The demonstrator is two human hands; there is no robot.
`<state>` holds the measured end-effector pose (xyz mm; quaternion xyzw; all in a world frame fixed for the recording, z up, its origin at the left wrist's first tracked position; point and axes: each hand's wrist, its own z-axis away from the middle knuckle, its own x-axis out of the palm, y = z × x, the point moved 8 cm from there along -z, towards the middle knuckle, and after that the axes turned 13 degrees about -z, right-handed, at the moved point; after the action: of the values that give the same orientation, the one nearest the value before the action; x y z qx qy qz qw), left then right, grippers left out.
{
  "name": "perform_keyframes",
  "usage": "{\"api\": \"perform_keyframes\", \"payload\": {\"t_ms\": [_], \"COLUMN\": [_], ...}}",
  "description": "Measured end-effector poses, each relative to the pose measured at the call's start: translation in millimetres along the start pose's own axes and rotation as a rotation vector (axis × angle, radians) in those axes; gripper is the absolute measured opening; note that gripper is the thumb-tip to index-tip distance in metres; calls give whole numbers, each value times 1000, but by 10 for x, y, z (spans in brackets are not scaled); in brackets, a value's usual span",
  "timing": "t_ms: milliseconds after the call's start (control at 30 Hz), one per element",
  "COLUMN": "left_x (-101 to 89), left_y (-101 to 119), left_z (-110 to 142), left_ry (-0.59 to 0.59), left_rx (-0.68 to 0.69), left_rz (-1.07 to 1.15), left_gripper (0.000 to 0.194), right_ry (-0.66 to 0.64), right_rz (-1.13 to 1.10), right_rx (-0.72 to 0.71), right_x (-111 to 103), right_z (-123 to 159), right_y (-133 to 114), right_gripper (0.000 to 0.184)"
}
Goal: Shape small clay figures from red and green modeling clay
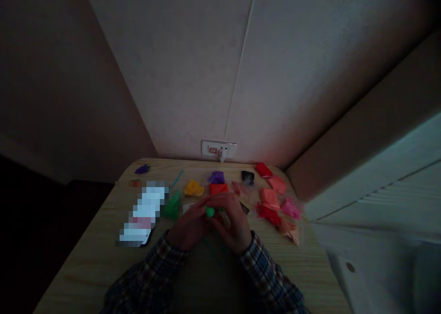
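A small bright green ball of what looks like modelling clay sits between my two hands above the middle of the table. From the left, my left hand is closed against it, its fingers partly hidden. The fingers of my right hand curl over from the other side and meet the ball near their tips. Just left of my left hand lies a green clay packet. A red-orange packet is just beyond my fingertips, and a yellow packet lies to its left.
A phone with a lit, blurred screen lies at the left. Near it are a thin blue stick and a small purple piece. Several red and pink packets cover the right side. A wall socket is behind the wooden table.
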<state>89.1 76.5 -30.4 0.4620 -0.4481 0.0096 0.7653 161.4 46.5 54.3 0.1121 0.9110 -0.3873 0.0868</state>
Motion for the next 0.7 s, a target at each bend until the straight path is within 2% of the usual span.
{"api": "perform_keyframes", "payload": {"t_ms": [67, 167, 367, 600, 700], "left_x": [-11, -21, 39, -100, -120], "left_y": [-11, -8, 15, -59, -48], "left_z": [-14, -22, 8, -45, -55], "left_ry": [-2, 4, -61, -17, -10], "left_rx": [12, 25, 45, 101, 83], "left_rz": [-39, -97, -114, -107, -87], "left_gripper": [32, 26, 22, 17, 24], "right_ry": [-13, -21, -1, -55, -77], "right_rz": [9, 23, 68, 110, 112], "right_rx": [-16, -24, -33, -53, -55], "right_x": [19, 27, -12, 11, 36], "right_z": [4, 17, 21, 46, 70], "right_y": [-8, -11, -35, -22, 0], "right_gripper": [18, 19, 17, 23, 26]}}
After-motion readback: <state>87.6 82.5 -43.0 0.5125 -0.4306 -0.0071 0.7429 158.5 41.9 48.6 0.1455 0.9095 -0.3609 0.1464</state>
